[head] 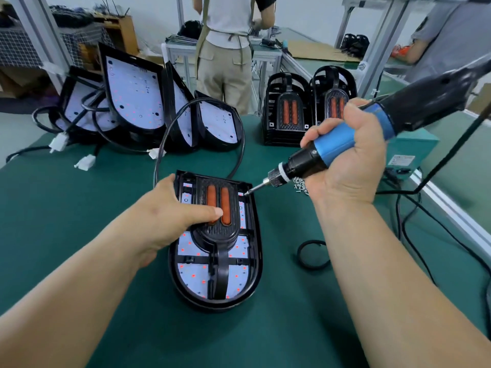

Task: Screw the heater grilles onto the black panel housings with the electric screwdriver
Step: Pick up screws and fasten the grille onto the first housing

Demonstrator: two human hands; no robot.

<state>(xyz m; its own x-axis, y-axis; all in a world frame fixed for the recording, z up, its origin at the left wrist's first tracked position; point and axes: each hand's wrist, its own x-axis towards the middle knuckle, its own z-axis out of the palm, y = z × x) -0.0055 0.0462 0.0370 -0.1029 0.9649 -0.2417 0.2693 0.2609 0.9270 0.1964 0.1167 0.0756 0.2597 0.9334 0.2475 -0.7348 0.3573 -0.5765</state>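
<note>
A factory assembly floor: green-matted bench [79,208], stacked heater grilles [289,112], leaning panel housings [132,96], aluminium-framed workstations [268,55], aproned worker [225,49].

I see a green-matted table [79,208] carrying one black panel housing [215,303] flat at centre, more housings [132,102] propped far left, stacked grilles [287,123] far right, loose screws [299,183], a teal box [414,147] and cables [299,254].

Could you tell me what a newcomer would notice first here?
The right hand grips a blue electric screwdriver, its bit at the far right corner of the heater grille. The left hand presses that grille onto the black panel housing in the middle of the green table.
</note>
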